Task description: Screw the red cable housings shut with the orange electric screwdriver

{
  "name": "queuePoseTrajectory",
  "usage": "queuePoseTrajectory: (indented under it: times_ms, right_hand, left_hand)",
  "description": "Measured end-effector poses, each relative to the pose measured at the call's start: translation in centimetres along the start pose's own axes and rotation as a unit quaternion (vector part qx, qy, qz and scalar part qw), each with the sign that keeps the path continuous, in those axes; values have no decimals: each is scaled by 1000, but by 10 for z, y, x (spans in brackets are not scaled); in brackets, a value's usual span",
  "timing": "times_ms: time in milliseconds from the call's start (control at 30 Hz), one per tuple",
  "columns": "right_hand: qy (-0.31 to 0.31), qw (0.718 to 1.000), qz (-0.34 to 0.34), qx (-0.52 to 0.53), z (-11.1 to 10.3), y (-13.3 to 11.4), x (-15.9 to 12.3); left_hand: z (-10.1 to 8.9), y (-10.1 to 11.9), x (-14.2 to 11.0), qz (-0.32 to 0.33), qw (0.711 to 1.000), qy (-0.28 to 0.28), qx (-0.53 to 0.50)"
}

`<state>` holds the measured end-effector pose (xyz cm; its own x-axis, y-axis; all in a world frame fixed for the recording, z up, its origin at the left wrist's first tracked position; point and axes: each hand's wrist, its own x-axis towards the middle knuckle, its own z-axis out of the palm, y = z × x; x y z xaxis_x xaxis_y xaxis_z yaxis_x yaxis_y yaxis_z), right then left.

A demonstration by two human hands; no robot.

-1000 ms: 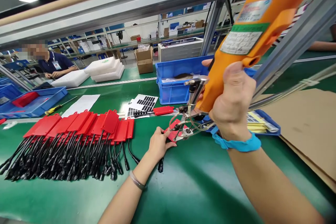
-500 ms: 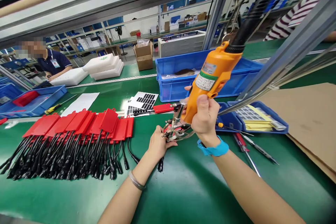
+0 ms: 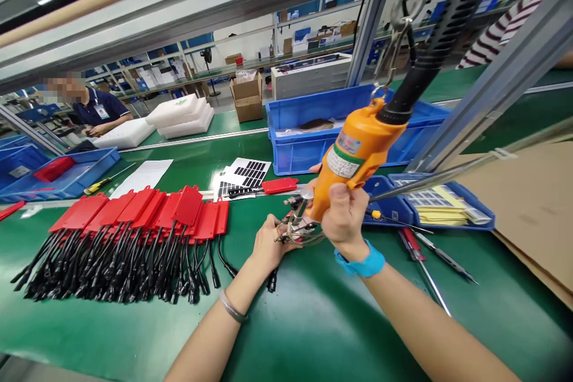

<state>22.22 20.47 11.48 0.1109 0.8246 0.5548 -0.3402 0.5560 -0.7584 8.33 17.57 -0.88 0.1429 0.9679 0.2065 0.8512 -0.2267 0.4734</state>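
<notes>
My right hand (image 3: 344, 221) is wrapped round an orange electric screwdriver (image 3: 351, 152), tilted with its metal tip assembly (image 3: 299, 209) pointing down and left. The tip is over my left hand (image 3: 268, 243), whose fingers are closed on a small red case on the bench. Most of that case is hidden by the fingers and the tip's hoses. A black cable connector (image 3: 272, 280) sticks out below my left hand. To the left lies a row of red cases (image 3: 147, 209) with black cables (image 3: 129, 268) towards me. Another red case (image 3: 280, 185) lies just behind my hands.
A blue bin (image 3: 304, 152) stands behind the screwdriver. At right are a blue tray (image 3: 483, 221) with label sheets, tweezers (image 3: 452, 259) and cardboard (image 3: 537, 203). Label sheets (image 3: 248, 173) lie behind the row. A metal post (image 3: 483, 83) slants at right. A co-worker (image 3: 98, 107) is at far left.
The screwdriver and my right hand have shifted slightly left and down. My left hand stays in about the same place, on the red case. The view has turned a little.
</notes>
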Motion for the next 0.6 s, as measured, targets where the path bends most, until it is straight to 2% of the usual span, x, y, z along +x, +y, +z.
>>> queuePoseTrajectory:
  times_ms: [133, 233, 300, 467, 533, 600]
  right_hand:
    - [37, 999, 4, 10, -16, -38, 31]
    - [57, 998, 10, -5, -31, -68, 55]
    - [62, 998, 23, -12, -40, -79, 63]
    - [52, 995, 79, -28, -60, -78, 58]
    - [53, 993, 103, -26, -66, -76, 53]
    - [53, 991, 113, -38, -72, -75, 51]
  left_hand:
    - [-18, 3, 8, 53, 992, -36, 108]
    - [-37, -8, 34, 54, 986, -30, 156]
    - [-47, -21, 59, 41, 983, -26, 175]
    - [-58, -42, 111, 21, 976, -72, 204]
    - [-61, -41, 117, 14, 973, -86, 214]
    - [-68, -37, 112, 4, 970, -76, 231]
